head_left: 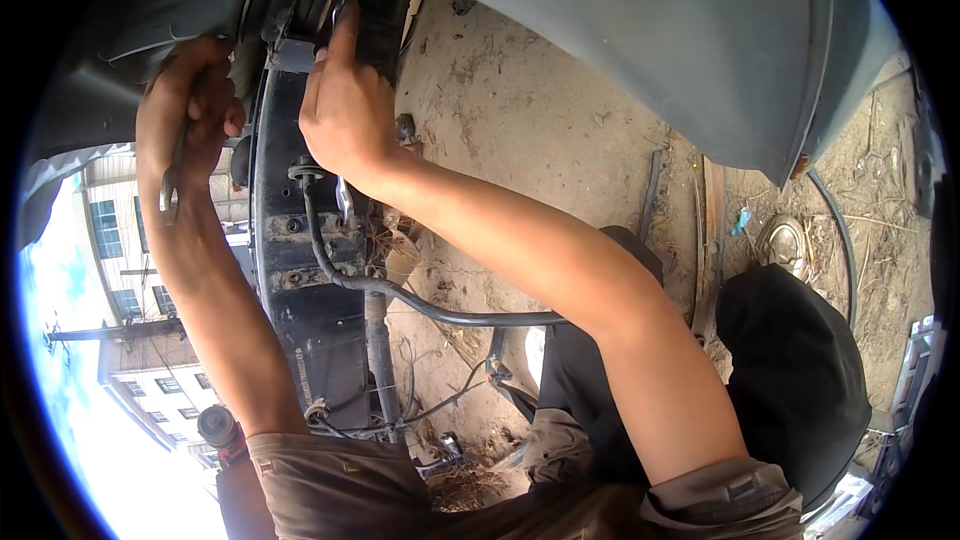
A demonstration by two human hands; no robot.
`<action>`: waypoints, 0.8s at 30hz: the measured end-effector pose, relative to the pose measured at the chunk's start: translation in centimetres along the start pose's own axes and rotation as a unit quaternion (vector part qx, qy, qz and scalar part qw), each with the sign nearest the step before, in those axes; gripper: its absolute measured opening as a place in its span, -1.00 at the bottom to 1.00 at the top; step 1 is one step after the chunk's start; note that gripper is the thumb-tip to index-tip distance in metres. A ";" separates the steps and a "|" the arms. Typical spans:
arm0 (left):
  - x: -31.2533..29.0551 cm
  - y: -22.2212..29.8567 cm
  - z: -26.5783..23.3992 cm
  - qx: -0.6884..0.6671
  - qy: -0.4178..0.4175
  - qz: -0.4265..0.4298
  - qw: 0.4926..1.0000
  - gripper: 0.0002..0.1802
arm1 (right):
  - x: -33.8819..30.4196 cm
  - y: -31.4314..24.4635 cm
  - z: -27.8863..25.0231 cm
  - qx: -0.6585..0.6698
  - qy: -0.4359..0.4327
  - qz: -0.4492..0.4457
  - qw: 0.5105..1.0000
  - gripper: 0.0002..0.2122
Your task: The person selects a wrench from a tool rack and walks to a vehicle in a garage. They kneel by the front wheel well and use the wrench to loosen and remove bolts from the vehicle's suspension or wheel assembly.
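My left hand (195, 100) is closed around an open-end wrench (169, 190), whose jaw sticks out below the fingers along my wrist. On the other side of a dark metal frame beam (285, 120), my right hand (350, 115) grips a second wrench (345, 202). Its shiny lower end shows beneath the palm. My right index finger stretches up along the upper end, against a dirty round mount (315, 2) at the top of the beam. Whatever the left wrench's far end touches is hidden behind my fingers.
A black hose (460, 319) curves from the beam across to the right. Grey-green body panels (690, 30) overhang the top and right. Below lies dirt ground (520, 120) with dry twigs and a coil (785, 240). Thin cables (440, 406) hang near the beam's lower end.
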State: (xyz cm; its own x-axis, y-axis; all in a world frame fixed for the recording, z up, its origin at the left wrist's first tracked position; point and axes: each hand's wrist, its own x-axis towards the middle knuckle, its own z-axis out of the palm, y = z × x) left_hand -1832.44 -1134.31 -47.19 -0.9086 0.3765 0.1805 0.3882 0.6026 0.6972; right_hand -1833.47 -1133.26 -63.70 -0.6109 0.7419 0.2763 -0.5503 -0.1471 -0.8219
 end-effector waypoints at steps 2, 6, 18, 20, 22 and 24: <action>0.3 0.1 0.1 0.002 -0.005 0.008 1.000 -0.81 | 0.4 0.9 0.6 0.012 0.021 -0.008 1.000 -0.51; -0.8 0.1 0.3 0.031 0.008 0.032 0.999 -0.81 | 0.6 3.9 -1.2 0.016 0.059 -0.020 0.998 -0.60; 0.3 0.2 -0.4 0.039 -0.036 0.022 0.998 -0.80 | 10.4 -1.2 -11.5 0.304 -0.438 0.309 0.788 -0.85; 0.1 0.0 -0.8 0.054 -0.021 0.020 0.998 -0.81 | 10.8 -1.7 -11.4 0.304 -0.443 0.302 0.787 -0.87; -0.1 0.2 -0.6 0.068 -0.015 0.011 0.997 -0.82 | 10.9 -2.0 -11.6 0.303 -0.442 0.294 0.792 -0.87; 0.0 0.2 -0.2 0.058 -0.012 0.017 0.998 -0.81 | 11.4 -2.3 -11.8 0.300 -0.440 0.286 0.797 -0.87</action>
State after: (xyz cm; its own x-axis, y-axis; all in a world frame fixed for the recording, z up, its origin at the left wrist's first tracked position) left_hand -1832.36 -1134.35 -46.88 -0.8915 0.4140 0.1840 0.4344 0.6658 0.6066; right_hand -1832.41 -1116.75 -64.61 -0.8766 -0.2647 0.4020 -0.0513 -0.7790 -0.6249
